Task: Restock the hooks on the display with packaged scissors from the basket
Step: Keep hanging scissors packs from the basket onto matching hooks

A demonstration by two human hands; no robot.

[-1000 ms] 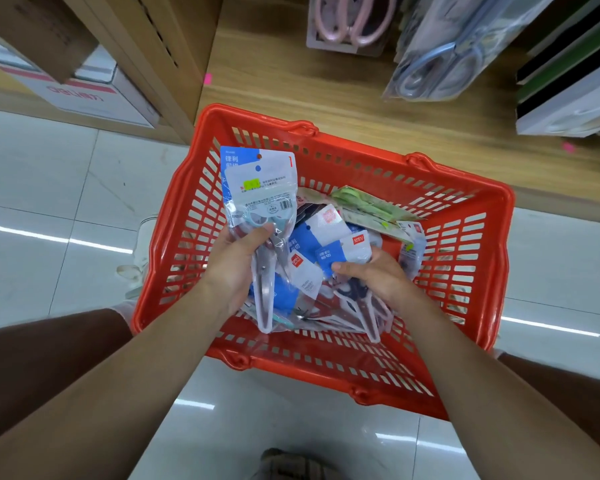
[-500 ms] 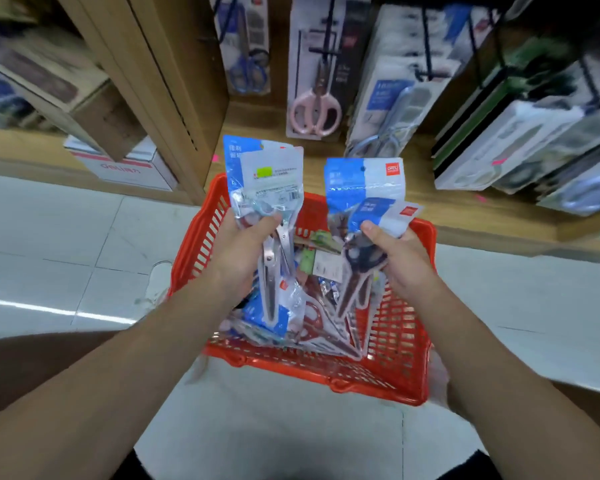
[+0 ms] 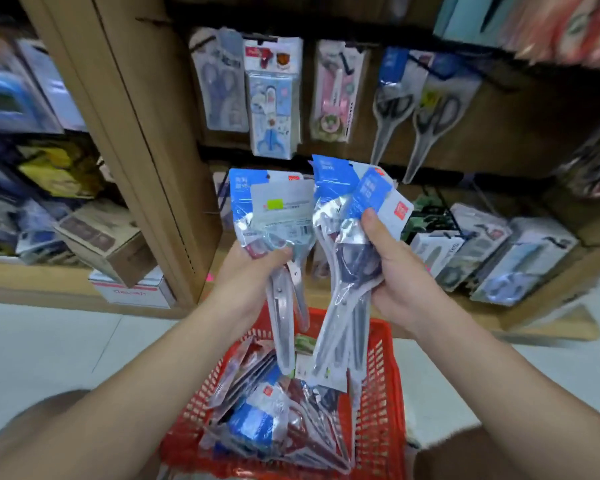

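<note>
- Left pack [image 3: 274, 209], above left fingers [image 3: 279, 254]: header characters too blurred to read.
- Right pack [image 3: 340, 188], by thumb [image 3: 374, 225]: red logo [image 3: 402, 211] unreadable.
- Box [image 3: 132, 292], left of fingers: red lettering illegible.

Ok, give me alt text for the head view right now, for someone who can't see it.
The left hand and right hand each grip a bunch of packaged scissors, held up before a wooden display. Below, a red basket holds more packs; other scissors hang on the display behind.

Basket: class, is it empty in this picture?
No, a heap of packaged scissors lies inside the red basket.
</note>
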